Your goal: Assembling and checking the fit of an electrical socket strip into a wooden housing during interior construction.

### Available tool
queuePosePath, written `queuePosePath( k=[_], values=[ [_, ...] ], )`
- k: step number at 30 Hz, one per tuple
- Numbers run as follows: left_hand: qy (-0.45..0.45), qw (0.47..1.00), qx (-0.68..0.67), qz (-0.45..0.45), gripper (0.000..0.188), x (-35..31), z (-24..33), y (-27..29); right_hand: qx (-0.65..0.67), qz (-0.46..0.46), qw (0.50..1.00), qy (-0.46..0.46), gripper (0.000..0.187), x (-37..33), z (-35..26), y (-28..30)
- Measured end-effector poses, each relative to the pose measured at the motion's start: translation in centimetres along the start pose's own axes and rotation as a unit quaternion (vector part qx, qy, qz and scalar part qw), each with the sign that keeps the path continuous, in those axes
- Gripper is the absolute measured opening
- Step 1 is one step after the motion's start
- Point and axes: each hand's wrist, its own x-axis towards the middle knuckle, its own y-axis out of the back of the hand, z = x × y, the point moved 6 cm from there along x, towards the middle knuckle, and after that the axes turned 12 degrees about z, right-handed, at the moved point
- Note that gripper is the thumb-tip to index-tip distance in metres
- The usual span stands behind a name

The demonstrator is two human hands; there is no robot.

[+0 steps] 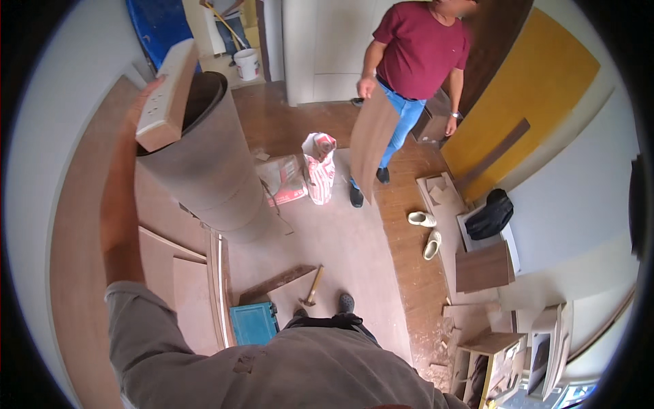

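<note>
At the upper left my left arm is stretched out, and my left hand (142,101) grips the side of a long, pale, block-like board (170,95) with small dark holes in its white face. Some of the fingers are hidden behind it. The board is tilted over the rim of a tall, grey-brown rolled sheet (204,163), which stands upright like a wide tube. I cannot tell whether the board rests on the rim. My right hand is out of the picture.
A person (422,54) ahead holds a curved brown panel (371,143). Near my feet lie a hammer (313,286), a teal case (253,324) and a brown plank (278,283). A striped sack (319,170) stands mid-floor. White shoes (432,244) and cabinet parts (487,361) line the right.
</note>
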Motion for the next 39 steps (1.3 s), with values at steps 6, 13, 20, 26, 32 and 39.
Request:
queuePosePath(
  k=[6, 13, 20, 26, 32, 39],
  values=[
    [0.000, 0.999, 0.019, -0.041, 0.054, -14.0, 1.2, -6.5, -0.083, 0.011, 0.916, 0.392, 0.022, 4.8, -5.2, -0.1],
    [-0.007, 0.990, 0.131, 0.056, 0.056, -29.1, -7.9, -5.3, -0.022, 0.094, 0.877, 0.471, 0.025, 9.4, -22.5, 3.8],
    [0.115, 0.993, 0.012, 0.020, 0.079, -40.0, -17.5, -12.8, 0.359, 0.164, 0.898, 0.196, 0.037, 8.1, -31.3, 15.4],
    [0.223, 0.960, 0.096, -0.141, 0.065, -37.7, -26.7, -20.8, 0.528, -0.052, 0.845, 0.065, 0.038, 14.4, -23.7, 12.8],
    [0.193, 0.964, 0.085, -0.162, 0.064, -36.0, -33.6, -28.5, 0.275, -0.173, 0.923, 0.205, 0.051, 0.6, -30.7, 2.2],
    [0.132, 0.971, 0.067, -0.188, 0.065, -36.7, -36.3, -36.1, 0.154, -0.219, 0.861, 0.433, 0.094, -21.4, -40.7, 1.2]
  ],
)
